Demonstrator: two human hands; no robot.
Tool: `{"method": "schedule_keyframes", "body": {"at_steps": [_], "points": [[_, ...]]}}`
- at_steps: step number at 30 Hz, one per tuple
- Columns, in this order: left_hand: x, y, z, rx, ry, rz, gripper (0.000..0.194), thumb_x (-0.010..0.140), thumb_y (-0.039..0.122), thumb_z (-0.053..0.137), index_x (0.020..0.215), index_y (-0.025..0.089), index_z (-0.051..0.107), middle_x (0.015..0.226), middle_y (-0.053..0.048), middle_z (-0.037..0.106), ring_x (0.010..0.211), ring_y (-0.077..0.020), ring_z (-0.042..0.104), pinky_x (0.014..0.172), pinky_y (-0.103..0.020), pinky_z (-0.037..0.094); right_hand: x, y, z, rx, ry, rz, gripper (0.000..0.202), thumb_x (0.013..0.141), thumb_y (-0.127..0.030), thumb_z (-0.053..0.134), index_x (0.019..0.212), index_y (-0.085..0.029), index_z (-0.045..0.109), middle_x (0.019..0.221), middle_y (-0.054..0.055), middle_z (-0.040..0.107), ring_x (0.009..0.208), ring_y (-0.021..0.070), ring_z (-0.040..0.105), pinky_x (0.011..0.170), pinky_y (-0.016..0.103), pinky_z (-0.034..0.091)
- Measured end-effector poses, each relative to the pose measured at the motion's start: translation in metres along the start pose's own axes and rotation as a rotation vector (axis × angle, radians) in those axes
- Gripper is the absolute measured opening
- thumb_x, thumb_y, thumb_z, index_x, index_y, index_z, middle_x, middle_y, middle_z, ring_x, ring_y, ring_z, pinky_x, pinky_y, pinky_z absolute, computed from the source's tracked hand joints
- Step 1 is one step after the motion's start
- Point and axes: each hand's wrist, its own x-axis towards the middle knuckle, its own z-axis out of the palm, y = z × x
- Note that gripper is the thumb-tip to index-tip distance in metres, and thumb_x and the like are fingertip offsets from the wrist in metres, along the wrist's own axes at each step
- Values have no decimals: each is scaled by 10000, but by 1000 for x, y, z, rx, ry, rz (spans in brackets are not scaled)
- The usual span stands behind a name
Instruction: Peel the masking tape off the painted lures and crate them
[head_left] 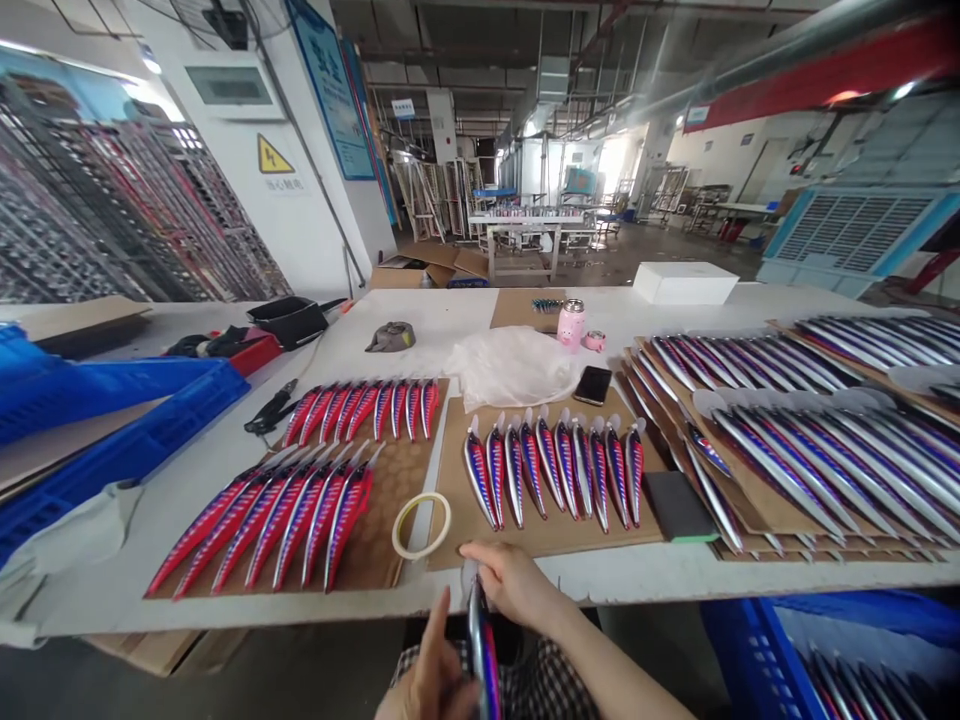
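A silver, blue and red fishing lure (480, 640) is held below the table's front edge. My right hand (510, 580) is closed on its upper end, by the clear lip. Beside the lure's body is my left hand (431, 670), blurred, one finger pointing up; whether it grips the lure is unclear. A roll of cream tape (421, 526) lies just ahead of my hands. Striped lures (555, 460) lie in a row on the middle cardboard (450, 470). Two rows of red-bellied lures (277, 520) rest on cardboard at the left.
More silver lures (795, 465) cover stacked cardboard at the right. A dark block (681, 507), a phone (592, 385), a plastic bag (514, 365) and a pink bottle (571, 325) are on the table (420, 310). Blue crates (180, 420) flank it left and lower right.
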Motion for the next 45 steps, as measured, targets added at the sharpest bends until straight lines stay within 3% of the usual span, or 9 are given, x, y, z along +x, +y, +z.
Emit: {"method": "schedule_keyframes", "body": {"at_steps": [6, 10, 17, 24, 27, 29, 35, 40, 45], "points": [[72, -7, -22, 135, -82, 167, 654, 851, 147, 455, 1451, 302, 245, 938, -16, 657, 745, -132, 635, 739, -256, 535, -8, -2, -9, 136, -10, -80, 454, 837, -37, 417, 1223, -225, 564, 1181, 35, 638, 1101, 171, 588, 964, 264, 430], [91, -8, -21, 179, -156, 302, 639, 841, 109, 473, 1426, 313, 317, 944, -14, 679, 836, -139, 653, 788, -247, 528, -7, -4, -13, 151, 42, -73, 440, 782, -5, 462, 1114, -254, 609, 1047, 5, 661, 1000, 176, 613, 892, 259, 452], [87, -10, -12, 141, -50, 236, 540, 862, 179, 500, 1387, 248, 388, 804, 6, 661, 703, -132, 641, 690, -225, 531, -4, 1, -9, 78, 8, -36, 337, 771, -17, 481, 962, -233, 654, 1072, 9, 674, 1019, 181, 627, 902, 254, 453], [81, -8, -1, -149, 5, 58, 528, 854, 207, 507, 1371, 234, 400, 787, 16, 632, 673, -127, 613, 687, -246, 525, -2, 10, 2, -61, 71, 95, 181, 802, -63, 528, 762, -180, 661, 1151, 75, 655, 1024, 213, 645, 891, 280, 470], [81, -8, -3, -174, 121, 3, 265, 828, 305, 583, 1071, 227, 654, 957, -49, 621, 867, -178, 612, 785, -290, 517, -2, 9, 0, -53, 72, 82, 183, 789, -41, 534, 742, -179, 644, 1059, 52, 673, 937, 184, 661, 843, 250, 475], [82, -7, -6, -169, 174, -11, 169, 797, 363, 625, 814, 217, 707, 989, -61, 606, 939, -209, 587, 824, -303, 497, -2, 8, -2, -43, 67, 69, 194, 777, -28, 538, 739, -187, 641, 1029, 28, 671, 904, 168, 660, 823, 237, 471], [81, -3, -13, -287, -16, -118, 194, 811, 371, 602, 782, 199, 688, 752, -12, 643, 751, -177, 587, 718, -265, 465, -2, 8, -4, -23, 52, 100, 199, 806, -52, 527, 732, -191, 648, 1068, 38, 664, 991, 174, 641, 847, 240, 458], [85, 1, -13, -373, -143, -218, 506, 749, 297, 617, 1229, 150, 561, 630, 49, 564, 591, -135, 532, 590, -228, 434, -2, 9, -3, -7, 54, 104, 178, 801, -52, 539, 785, -181, 660, 1071, 59, 663, 1014, 176, 633, 890, 251, 448], [93, 15, -12, -200, -202, -260, 186, 771, 291, 549, 886, 164, 622, 656, 10, 628, 626, -162, 588, 594, -239, 430, -2, 8, -3, -4, 52, 95, 213, 786, -32, 526, 767, -191, 666, 1047, 33, 662, 936, 168, 646, 835, 242, 465]]}}
